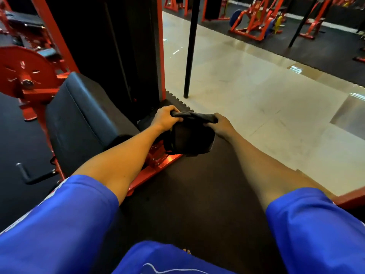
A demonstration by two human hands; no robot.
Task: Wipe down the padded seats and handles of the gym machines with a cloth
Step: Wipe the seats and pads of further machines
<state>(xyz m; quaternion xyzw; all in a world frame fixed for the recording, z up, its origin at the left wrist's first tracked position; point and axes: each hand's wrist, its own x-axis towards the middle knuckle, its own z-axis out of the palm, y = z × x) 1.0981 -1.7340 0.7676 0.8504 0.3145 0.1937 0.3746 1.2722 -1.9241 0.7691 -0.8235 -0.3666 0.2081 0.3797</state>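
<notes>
A dark cloth (190, 137) hangs in front of me at the middle of the view. My left hand (166, 119) grips its top left corner and my right hand (219, 124) grips the top right, stretching the upper edge between them. The cloth hangs down over the red base rail (158, 169) of a gym machine. To the left of my left forearm lies a large black padded seat (81, 117), tilted, on a red frame. A black handle (29, 174) sticks out low on the left.
A red weight plate holder (25, 73) stands at the far left. A black weight stack tower (118, 46) rises behind the pad. A black pole (190, 48) stands on the cream tiled floor (256, 99). More red machines (254, 22) line the far right. Dark rubber matting lies under me.
</notes>
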